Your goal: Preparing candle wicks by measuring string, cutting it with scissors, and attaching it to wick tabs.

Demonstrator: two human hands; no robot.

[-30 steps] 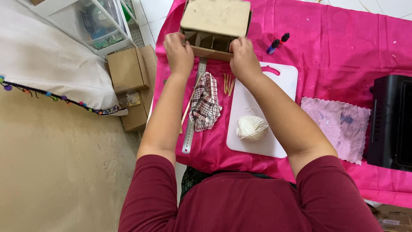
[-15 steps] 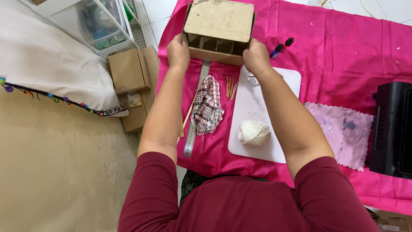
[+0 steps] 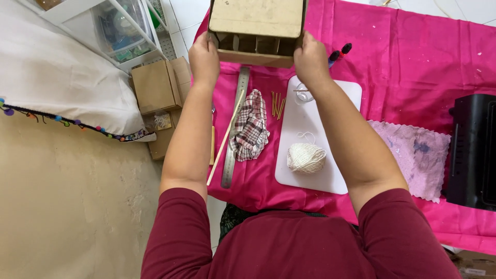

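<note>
A brown cardboard box (image 3: 256, 20) with inner dividers is held up over the far side of the pink cloth (image 3: 408, 67). My left hand (image 3: 203, 58) grips its left side and my right hand (image 3: 310, 58) grips its right side. Below the box lie a metal ruler (image 3: 233, 129), a thin wooden stick (image 3: 223, 142), a checked cloth (image 3: 250, 126) and a small bundle of toothpicks (image 3: 277, 105). A white cutting board (image 3: 315, 124) carries a ball of cream twine (image 3: 306, 157) and a small clear cup (image 3: 304, 94).
Two small marker-like bottles (image 3: 338, 53) lie right of the box. A pale purple paper sheet (image 3: 418, 155) and a black device (image 3: 473, 150) sit at the right. Left of the table are cardboard boxes (image 3: 155, 85), a white shelf with a plastic bin (image 3: 116, 26) and a white fabric (image 3: 51, 72).
Both hands have raised the cardboard box and carried it farther from me, so it now hangs higher over the ruler's far end. The other things have not shifted.
</note>
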